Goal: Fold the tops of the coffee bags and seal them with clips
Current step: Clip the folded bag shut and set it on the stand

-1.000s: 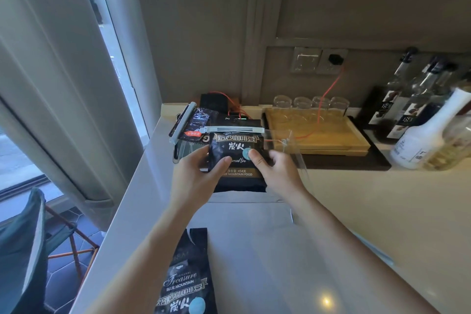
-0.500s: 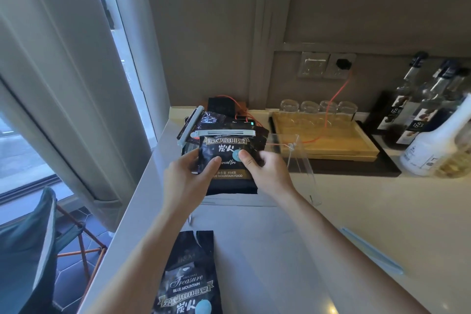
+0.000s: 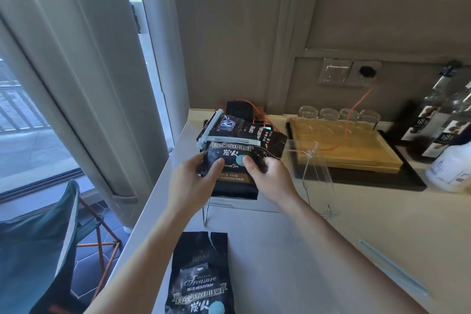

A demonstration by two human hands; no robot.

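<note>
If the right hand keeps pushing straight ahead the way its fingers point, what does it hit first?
Likely the second clipped coffee bag lying behind the coffee bag that the right hand grips; depth is hard to judge.

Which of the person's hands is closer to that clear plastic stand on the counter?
Right. The right hand grips the clipped coffee bag beside the clear stand; the left hand grips the bag's far side.

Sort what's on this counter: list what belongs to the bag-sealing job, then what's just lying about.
Job: held clipped bag, left hand, right hand, its white clip, clipped bag behind, unsealed bag, spare clip.

Lying about: glasses, wooden tray, bottles, acrylic stand.
</note>
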